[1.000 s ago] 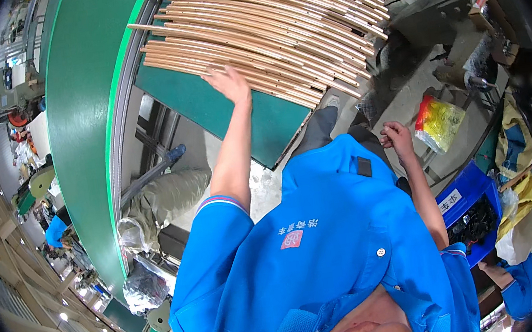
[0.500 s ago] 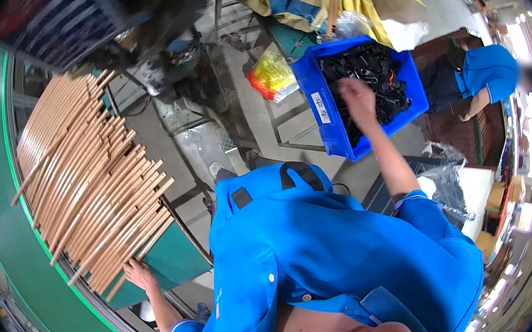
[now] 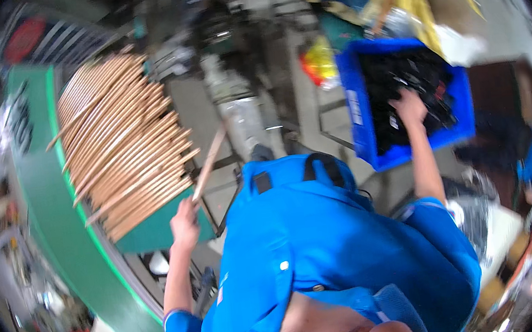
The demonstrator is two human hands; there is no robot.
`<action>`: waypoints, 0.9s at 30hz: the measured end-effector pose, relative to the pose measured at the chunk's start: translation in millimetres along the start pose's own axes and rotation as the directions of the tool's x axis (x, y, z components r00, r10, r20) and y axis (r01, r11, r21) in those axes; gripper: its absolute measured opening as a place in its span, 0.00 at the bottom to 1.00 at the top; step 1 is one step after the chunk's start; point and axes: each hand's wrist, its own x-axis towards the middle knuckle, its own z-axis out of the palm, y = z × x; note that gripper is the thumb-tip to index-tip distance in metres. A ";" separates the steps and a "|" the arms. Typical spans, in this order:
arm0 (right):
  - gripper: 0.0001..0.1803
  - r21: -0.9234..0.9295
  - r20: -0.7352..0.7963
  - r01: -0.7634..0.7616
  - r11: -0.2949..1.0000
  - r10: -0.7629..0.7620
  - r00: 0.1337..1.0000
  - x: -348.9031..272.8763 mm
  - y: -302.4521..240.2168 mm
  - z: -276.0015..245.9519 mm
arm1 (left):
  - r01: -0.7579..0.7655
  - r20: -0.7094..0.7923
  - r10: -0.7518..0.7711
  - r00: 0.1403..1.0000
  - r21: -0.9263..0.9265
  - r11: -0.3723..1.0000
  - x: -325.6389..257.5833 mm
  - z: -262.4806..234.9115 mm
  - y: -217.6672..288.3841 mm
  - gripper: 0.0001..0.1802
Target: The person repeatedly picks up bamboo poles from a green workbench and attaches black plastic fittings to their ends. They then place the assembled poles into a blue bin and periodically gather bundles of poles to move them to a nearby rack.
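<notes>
At centre-left of the frame, the left hand (image 3: 185, 225) grips a slim copper-brown rod (image 3: 210, 162) slanting up-right, while the right hand (image 3: 411, 108), grasp unclear, sits among black parts (image 3: 386, 126) at right.

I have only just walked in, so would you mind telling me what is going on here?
A person in a blue shirt holds a single tan rod in the left hand. The right hand is down among black parts in a blue bin; blur hides whether it grips one. More tan rods lie side by side on a green surface at the left.
</notes>
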 end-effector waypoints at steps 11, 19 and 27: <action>0.12 0.989 -0.087 0.137 0.050 -0.559 0.825 -27.6 -174.3 -70.3 | -0.213 -0.183 0.206 0.961 -0.018 0.977 61.5 -11.5 90.2 0.09; 0.09 0.992 -0.067 0.122 0.025 -0.723 0.688 -19.3 -225.7 -73.9 | -0.198 -0.147 0.196 0.970 -0.001 0.980 79.2 -27.2 80.1 0.14; 0.08 0.982 0.174 -0.004 0.190 -0.889 0.423 -4.9 -230.5 -74.1 | 0.195 0.383 0.124 0.915 -0.691 0.696 101.0 -61.7 56.9 0.27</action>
